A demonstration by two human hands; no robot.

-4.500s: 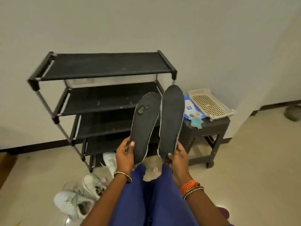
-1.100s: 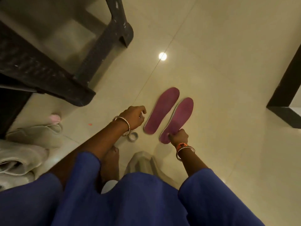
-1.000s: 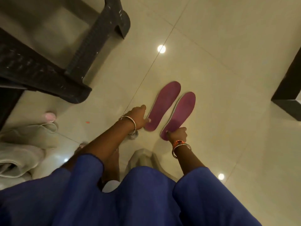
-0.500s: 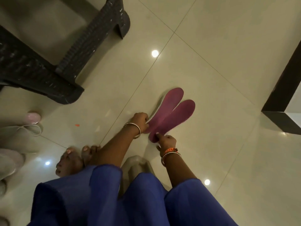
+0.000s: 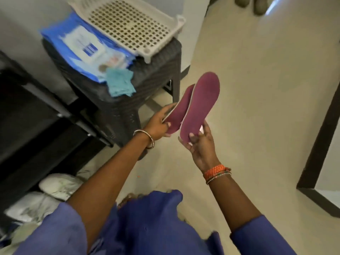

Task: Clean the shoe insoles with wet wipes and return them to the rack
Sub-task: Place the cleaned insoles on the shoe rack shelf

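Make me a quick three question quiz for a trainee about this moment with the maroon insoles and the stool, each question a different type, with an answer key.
1. True or false: the left hand and the right hand each hold one maroon insole.
2. Multiple choice: what does the beige perforated tray rest on? A) the floor B) the dark woven stool C) the black shoe rack
3. Fill in: the crumpled light blue wipe lies beside the blue ____ pack.

Key
1. True: left insole, right insole, both lifted off the floor.
2. B
3. wipes
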